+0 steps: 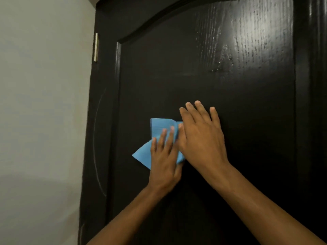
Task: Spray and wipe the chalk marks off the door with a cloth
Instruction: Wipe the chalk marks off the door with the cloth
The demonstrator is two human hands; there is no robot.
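A glossy black door (221, 82) with an arched panel fills the view. A blue cloth (146, 151) lies flat against the panel at mid height. My left hand (164, 156) presses on the cloth with its fingers spread over it. My right hand (201, 137) lies flat beside it, fingers extended on the door, its thumb side over the cloth's right edge. A long curved chalk line (95, 144) runs down the door's left stile. A faint pale smear (187, 74) sits above the hands. Wet streaks (247, 41) shine at the upper right. No spray bottle is in view.
A pale wall (44, 103) borders the door on the left. A metal hinge (96, 47) sits on the door's left edge near the top.
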